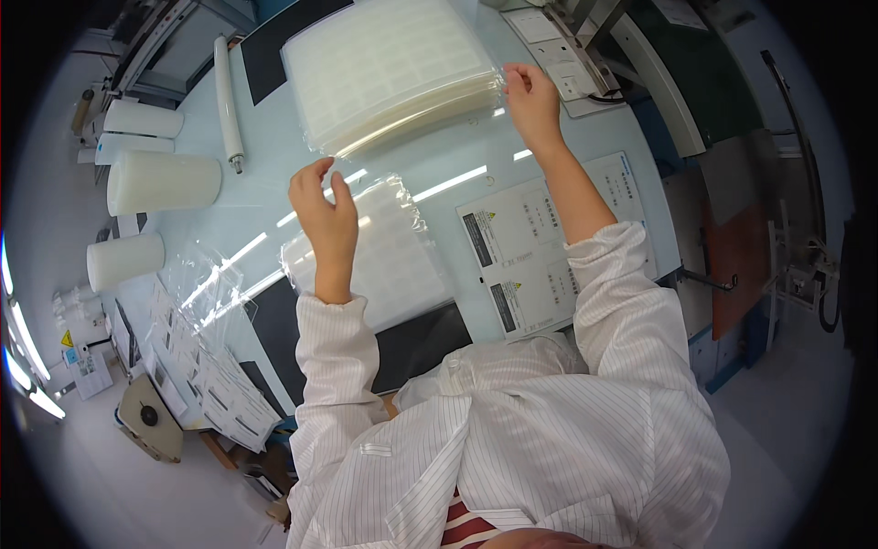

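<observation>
A thick stack of pale translucent sheets (393,55), marked with a grid of squares and edged with clear plastic film, lies at the far middle of the table. At its right corner my right hand (533,105) has its fingers curled closed against the clear film edge. Just in front of the stack's near left corner is my left hand (325,215), thumb and forefinger apart, with nothing visible between them. Beneath and beside my left hand lies a smaller set of similar sheets in a clear plastic bag (389,256), partly hidden by that hand and forearm.
Printed white sheets (521,256) lie to the right, partly under my right forearm. White rolls (165,183) and a long roller (229,105) are at the left. Loose clear bags (197,284) and papers (224,398) lie at near left. Equipment (572,55) borders the far right.
</observation>
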`<state>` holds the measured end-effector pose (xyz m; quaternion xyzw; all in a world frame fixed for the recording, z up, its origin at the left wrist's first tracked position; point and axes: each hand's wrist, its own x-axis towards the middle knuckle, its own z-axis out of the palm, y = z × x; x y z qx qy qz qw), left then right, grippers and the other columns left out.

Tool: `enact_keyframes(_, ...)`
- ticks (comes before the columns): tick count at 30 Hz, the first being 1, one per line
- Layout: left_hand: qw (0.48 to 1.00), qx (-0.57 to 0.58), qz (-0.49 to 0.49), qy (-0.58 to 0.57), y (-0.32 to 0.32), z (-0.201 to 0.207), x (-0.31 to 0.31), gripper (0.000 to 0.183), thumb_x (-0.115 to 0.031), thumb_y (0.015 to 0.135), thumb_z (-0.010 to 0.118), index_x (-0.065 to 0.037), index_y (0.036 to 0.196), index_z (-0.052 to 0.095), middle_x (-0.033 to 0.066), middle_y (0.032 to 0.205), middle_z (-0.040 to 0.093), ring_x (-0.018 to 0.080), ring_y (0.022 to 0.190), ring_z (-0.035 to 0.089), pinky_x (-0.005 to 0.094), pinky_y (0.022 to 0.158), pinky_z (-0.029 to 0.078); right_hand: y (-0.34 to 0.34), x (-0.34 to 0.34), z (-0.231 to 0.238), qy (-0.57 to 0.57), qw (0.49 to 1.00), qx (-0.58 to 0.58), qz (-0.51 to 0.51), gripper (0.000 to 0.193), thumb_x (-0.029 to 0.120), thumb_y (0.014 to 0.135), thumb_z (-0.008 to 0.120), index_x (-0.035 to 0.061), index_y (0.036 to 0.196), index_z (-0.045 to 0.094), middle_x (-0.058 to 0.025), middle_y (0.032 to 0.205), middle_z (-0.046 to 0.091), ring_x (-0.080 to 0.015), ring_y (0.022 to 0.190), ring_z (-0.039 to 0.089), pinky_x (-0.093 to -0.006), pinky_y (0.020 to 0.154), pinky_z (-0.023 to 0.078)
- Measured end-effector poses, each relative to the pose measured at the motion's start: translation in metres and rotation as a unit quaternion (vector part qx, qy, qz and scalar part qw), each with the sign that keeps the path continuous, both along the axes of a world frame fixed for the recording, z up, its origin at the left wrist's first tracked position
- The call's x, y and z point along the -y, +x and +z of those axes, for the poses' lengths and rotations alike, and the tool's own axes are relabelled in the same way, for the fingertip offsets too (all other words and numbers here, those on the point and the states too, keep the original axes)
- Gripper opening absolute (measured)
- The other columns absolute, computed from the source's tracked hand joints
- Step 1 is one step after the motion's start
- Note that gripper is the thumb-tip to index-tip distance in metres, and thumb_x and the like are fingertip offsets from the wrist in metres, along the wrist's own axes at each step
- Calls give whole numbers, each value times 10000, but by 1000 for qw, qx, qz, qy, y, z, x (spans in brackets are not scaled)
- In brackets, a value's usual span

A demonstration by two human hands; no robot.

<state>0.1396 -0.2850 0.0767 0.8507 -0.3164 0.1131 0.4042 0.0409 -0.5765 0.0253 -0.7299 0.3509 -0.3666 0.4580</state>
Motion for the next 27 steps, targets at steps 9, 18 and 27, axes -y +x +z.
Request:
enact_keyframes(9, 961, 170, -214, 44, 11, -1, 147, 329, -67, 819, 624, -3, 1138, 573, 132, 1175, 572, 335, 1149, 506, 462, 968, 402, 15, -10, 3, 131, 991, 22, 1, 218, 175, 897, 604, -14, 1001, 633, -43, 843, 627, -103, 738, 567, -233, 630, 461)
enact_keyframes(18, 957, 180, -202, 107, 13, -10, 169, 381, -196, 806, 698, -4, 1119, 595, 122, 1150, 606, 299, 1099, 552, 467, 957, 422, 7, -15, 27, 321, 937, 121, 70, 150, 120, 834, 676, -6, 909, 641, -44, 814, 636, -119, 779, 598, -239, 705, 474)
enact_keyframes(27, 926, 226, -274, 125, 18, 7, 143, 237, -178, 814, 694, -68, 1020, 656, 66, 1031, 665, 226, 938, 635, 333, 736, 536, -14, -39, 9, 525, 816, 226, 89, 150, 160, 912, 620, 11, 921, 604, -73, 896, 630, -149, 819, 604, -276, 746, 514)
